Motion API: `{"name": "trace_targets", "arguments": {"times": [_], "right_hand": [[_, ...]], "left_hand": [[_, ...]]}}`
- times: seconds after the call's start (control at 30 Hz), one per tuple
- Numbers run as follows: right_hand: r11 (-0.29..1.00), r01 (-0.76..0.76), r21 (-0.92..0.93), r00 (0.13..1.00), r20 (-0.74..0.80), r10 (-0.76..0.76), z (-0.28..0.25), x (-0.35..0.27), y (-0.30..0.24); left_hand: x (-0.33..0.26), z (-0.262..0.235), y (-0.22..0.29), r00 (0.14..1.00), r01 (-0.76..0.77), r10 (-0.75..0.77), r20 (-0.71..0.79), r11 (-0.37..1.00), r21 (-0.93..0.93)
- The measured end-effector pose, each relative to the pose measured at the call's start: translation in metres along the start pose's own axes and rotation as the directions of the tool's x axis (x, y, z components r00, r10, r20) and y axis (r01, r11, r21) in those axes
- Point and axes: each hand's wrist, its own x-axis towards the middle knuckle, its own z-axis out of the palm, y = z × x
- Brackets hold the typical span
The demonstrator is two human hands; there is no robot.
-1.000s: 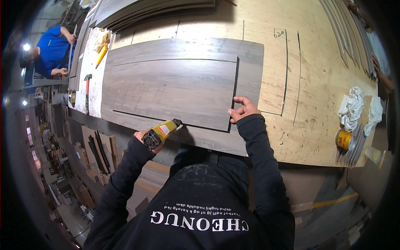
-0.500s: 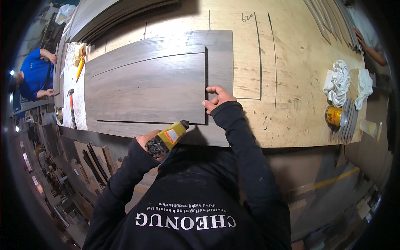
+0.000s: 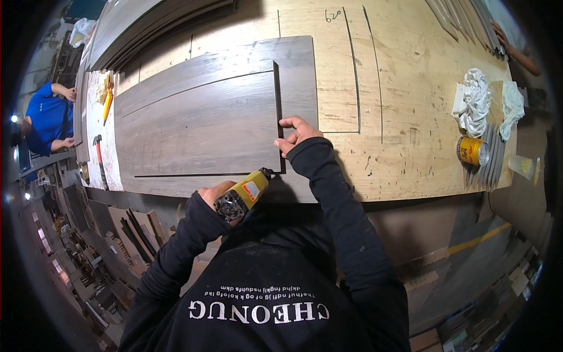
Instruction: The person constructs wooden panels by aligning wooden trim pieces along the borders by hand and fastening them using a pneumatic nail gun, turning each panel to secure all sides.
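Note:
A grey-brown wood-grain panel (image 3: 199, 126) lies on the table, with a smaller raised rectangle on it that has dark edges along its right and near sides. My left hand (image 3: 220, 195) is closed round a yellow bottle (image 3: 249, 189) with black stains. Its dark nozzle points right, close to the near right corner of the raised rectangle. My right hand (image 3: 300, 135) is at the dark right edge (image 3: 278, 97), thumb and forefinger apart, their tips touching it or very near it. Its other fingers are partly curled and nothing shows between them.
Stacked panels (image 3: 146, 35) stand at the far left. A hammer (image 3: 99, 158) and a yellow knife-like tool (image 3: 108, 108) lie left. On the right are white rags (image 3: 474, 102), a yellow can (image 3: 471, 151) and grey strips (image 3: 494, 158). A blue-shirted person (image 3: 47, 117) works at left; another's arm (image 3: 519, 56) shows right.
The bottle's nozzle has moved right along the near edge, closer to the corner. My right hand keeps its place at the right edge. The whole view has shifted slightly.

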Motion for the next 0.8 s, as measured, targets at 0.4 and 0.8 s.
{"name": "trace_targets", "arguments": {"times": [0.4,0.8], "right_hand": [[0.997,0.075,0.0,0.997,-0.005,-0.075,0.0,-0.005,0.001],[0.99,0.141,0.005,0.99,-0.017,-0.141,-0.001,0.002,0.004]], "left_hand": [[-0.002,-0.004,0.009,0.997,0.067,-0.066,0.026,0.998,-0.021],[0.011,-0.01,0.017,0.997,0.082,-0.082,0.001,0.996,0.032]]}}
